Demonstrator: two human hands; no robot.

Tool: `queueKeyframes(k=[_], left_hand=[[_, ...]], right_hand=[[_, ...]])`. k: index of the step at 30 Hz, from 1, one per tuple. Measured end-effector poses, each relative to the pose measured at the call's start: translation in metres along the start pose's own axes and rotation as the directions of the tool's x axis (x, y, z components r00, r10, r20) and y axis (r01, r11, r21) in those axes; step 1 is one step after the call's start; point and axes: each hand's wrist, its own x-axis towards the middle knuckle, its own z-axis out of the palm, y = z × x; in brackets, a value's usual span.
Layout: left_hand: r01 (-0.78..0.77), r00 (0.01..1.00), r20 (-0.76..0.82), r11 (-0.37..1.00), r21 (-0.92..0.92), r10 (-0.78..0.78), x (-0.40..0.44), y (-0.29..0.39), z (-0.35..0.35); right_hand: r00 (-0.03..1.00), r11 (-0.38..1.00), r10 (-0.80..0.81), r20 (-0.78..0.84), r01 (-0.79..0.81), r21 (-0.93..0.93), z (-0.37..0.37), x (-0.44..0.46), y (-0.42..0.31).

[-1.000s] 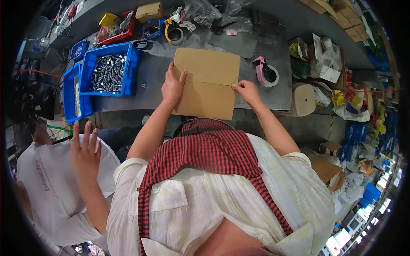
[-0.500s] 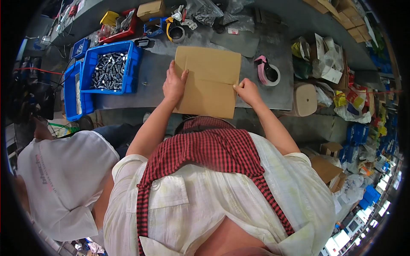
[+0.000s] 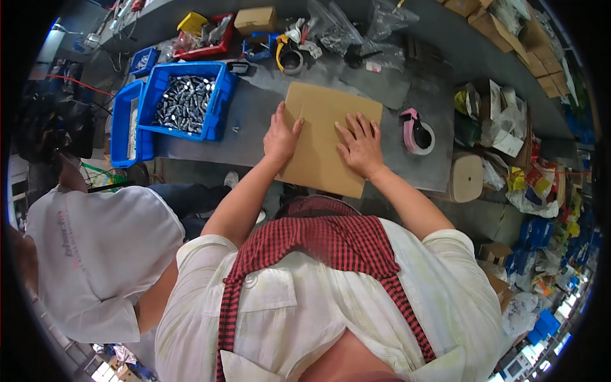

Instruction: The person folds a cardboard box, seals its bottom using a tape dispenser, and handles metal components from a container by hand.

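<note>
A brown piece of cardboard (image 3: 318,149) lies on the grey table, its near edge jutting past the table's front. Whether it is a thin box or a folded sheet I cannot tell. My left hand (image 3: 280,137) holds its left edge, thumb on the top face and fingers along the side. On the right half of the top face my right hand (image 3: 361,146) lies flat, fingers spread. A faint crease line runs across the cardboard near that hand.
Left on the table (image 3: 248,143) is a blue bin (image 3: 145,118) of small dark metal parts. A tape dispenser (image 3: 417,132) with a pink handle lies to the right; a yellow one (image 3: 291,60) lies behind. Another person (image 3: 108,254) sits at left. A brown stool (image 3: 466,177) stands right.
My right hand has gone from pinching the cardboard's right edge to lying flat and spread on its top. My left hand keeps its place at the left edge. The whole view has shifted slightly.
</note>
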Motion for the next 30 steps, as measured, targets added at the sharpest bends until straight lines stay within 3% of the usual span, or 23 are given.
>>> queueKeyframes(k=[3, 4, 5, 6, 7, 9, 10, 12, 13, 16, 19, 21, 23, 25, 26, 28, 30], left_hand=[[-0.032, 0.998, -0.047, 0.999, 0.013, 0.032, 0.026, -0.027, 0.015], [0.195, 0.980, 0.070, 0.809, -0.554, -0.188, 0.035, -0.048, 0.021], [0.355, 0.919, 0.274, 0.288, -0.889, -0.285, 0.041, -0.062, 0.018], [0.346, 0.870, 0.224, 0.221, -0.912, -0.440, 0.031, -0.056, -0.002], [0.322, 0.873, 0.203, 0.212, -0.923, -0.443, 0.020, -0.074, -0.001], [0.172, 0.934, -0.126, 0.728, -0.664, -0.335, -0.007, -0.120, 0.021], [0.169, 0.926, -0.140, 0.719, -0.674, -0.349, -0.033, -0.110, 0.017], [0.304, 0.919, -0.179, 0.921, -0.245, -0.351, -0.085, -0.063, 0.005], [0.383, 0.899, -0.127, 0.894, -0.234, -0.418, -0.093, -0.048, 0.010], [0.359, 0.842, -0.246, 0.839, -0.409, -0.480, -0.079, -0.030, 0.023], [0.298, 0.857, -0.308, 0.885, -0.357, -0.413, -0.042, -0.031, 0.005], [0.215, 0.925, -0.255, 0.941, -0.262, -0.282, -0.016, -0.039, -0.005], [0.194, 0.950, -0.185, 0.938, -0.288, -0.253, 0.006, -0.042, -0.016], [0.163, 0.971, -0.118, 0.933, -0.320, -0.210, 0.023, -0.032, -0.027], [0.117, 0.971, -0.202, 0.990, -0.081, -0.132, 0.031, -0.023, -0.029], [-0.023, 0.951, -0.279, 0.931, 0.364, 0.133, 0.045, -0.013, -0.022], [-0.069, 0.968, -0.202, 0.932, 0.355, 0.149, 0.038, 0.001, -0.004]], right_hand=[[1.000, 1.000, 0.008, -0.017, -0.008, -0.003, -0.001, 0.010, 0.002], [0.999, 1.000, 0.025, -0.021, -0.025, -0.002, 0.000, 0.008, -0.001], [0.999, 0.999, 0.038, -0.030, -0.038, -0.003, 0.002, 0.009, -0.003], [0.999, 1.000, 0.013, -0.044, -0.013, -0.010, 0.003, 0.011, -0.004], [0.998, 0.999, 0.028, -0.063, -0.029, -0.019, 0.005, 0.009, -0.005], [0.996, 0.999, 0.014, -0.084, -0.017, -0.035, 0.006, 0.009, -0.005], [0.995, 0.998, 0.029, -0.092, -0.033, -0.050, 0.007, 0.009, -0.007], [0.995, 0.997, 0.022, -0.096, -0.029, -0.066, 0.011, 0.006, -0.014], [0.992, 0.996, 0.038, -0.119, -0.047, -0.079, 0.015, 0.004, -0.018], [0.988, 0.991, 0.082, -0.129, -0.095, -0.098, 0.021, -0.005, -0.029], [0.993, 0.987, 0.104, -0.054, -0.109, -0.115, 0.017, -0.004, -0.040], [0.993, 0.985, 0.120, 0.012, -0.118, -0.126, 0.006, -0.008, -0.046], [0.981, 0.997, 0.021, 0.194, -0.005, -0.083, -0.006, -0.005, -0.044], [0.974, 0.997, 0.029, 0.226, -0.011, -0.079, -0.011, 0.000, -0.045], [0.964, 0.998, 0.019, 0.263, -0.002, -0.067, -0.014, 0.002, -0.045], [0.957, 0.994, 0.057, 0.286, -0.028, -0.104, -0.019, 0.009, -0.059], [0.947, 0.988, 0.105, 0.304, -0.065, -0.139, -0.023, 0.011, -0.064]])
